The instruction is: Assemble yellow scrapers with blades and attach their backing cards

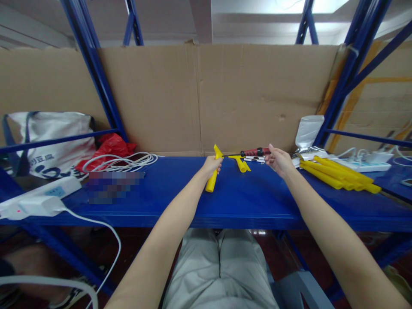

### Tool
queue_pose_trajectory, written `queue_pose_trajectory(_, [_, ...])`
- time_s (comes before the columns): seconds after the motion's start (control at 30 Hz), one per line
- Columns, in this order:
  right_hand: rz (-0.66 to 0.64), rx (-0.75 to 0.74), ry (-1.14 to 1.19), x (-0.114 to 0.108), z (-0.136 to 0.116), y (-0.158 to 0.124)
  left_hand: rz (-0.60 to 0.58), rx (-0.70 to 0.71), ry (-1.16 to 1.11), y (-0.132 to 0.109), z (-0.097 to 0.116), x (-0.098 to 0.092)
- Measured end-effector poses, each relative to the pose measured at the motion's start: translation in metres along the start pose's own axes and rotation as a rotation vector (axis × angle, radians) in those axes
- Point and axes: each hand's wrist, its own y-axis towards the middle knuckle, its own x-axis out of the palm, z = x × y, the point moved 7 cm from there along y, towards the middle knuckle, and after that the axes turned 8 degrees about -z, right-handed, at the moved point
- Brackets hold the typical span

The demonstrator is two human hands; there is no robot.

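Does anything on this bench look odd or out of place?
A pixelated patch on the left of the blue bench looks odd: it hides whatever lies there. A white cable droops untidily past the front edge. The yellow piece and red-handled tool show no obvious damage.

yel handle (pixel 211 183), red/blk screwdriver (pixel 255 152)

Your two bare arms reach out over the blue tabletop (pixel 174 180), both hands gripping.
Your left forearm (pixel 169 231) slants inward across the tabletop's front edge, and your left hand (pixel 212 165) is curled into a fist over its middle; your right forearm (pixel 322 210) angles in over the same edge, your right hand (pixel 279 161) over the tabletop's rear part, thumb and bent fingers pinched together, well apart from the left; your thighs (pixel 222 266) lie below the front edge.
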Motion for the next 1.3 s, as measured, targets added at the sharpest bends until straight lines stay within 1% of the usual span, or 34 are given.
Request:
queue_pose_trajectory(0.17, [0.002, 0.025, 0.015, 0.0008, -0.0001, -0.0022, -0.011, -0.001, -0.003, 0.0025, -0.002, -0.0002])
queue_pose_trajectory(0.33, [-0.098, -0.016, 0.057, 0.0086, -0.0034, -0.0028, -0.019, -0.002, 0.003, 0.0056, -0.0041, -0.0015])
queue_pose_trajectory(0.4, [-0.109, -0.025, 0.054, 0.0086, -0.0027, -0.0018, -0.017, 0.001, 0.006, 0.0059, -0.0041, -0.0018])
queue_pose_trajectory(0.7, [-0.103, -0.037, 0.005, 0.0053, -0.0007, -0.0013, -0.015, 0.004, 0.015, 0.0025, -0.002, -0.0003])
queue_pose_trajectory(1.03, [-0.015, 0.019, -0.008, 0.0011, 0.0025, -0.0008, -0.02, 0.017, 0.003, 0.0025, -0.0021, 0.0009])
queue_pose_trajectory(1.3, [-0.025, 0.009, 0.001, -0.0002, 0.0037, 0.0006, -0.016, -0.003, 0.019, 0.0013, -0.0012, 0.002])
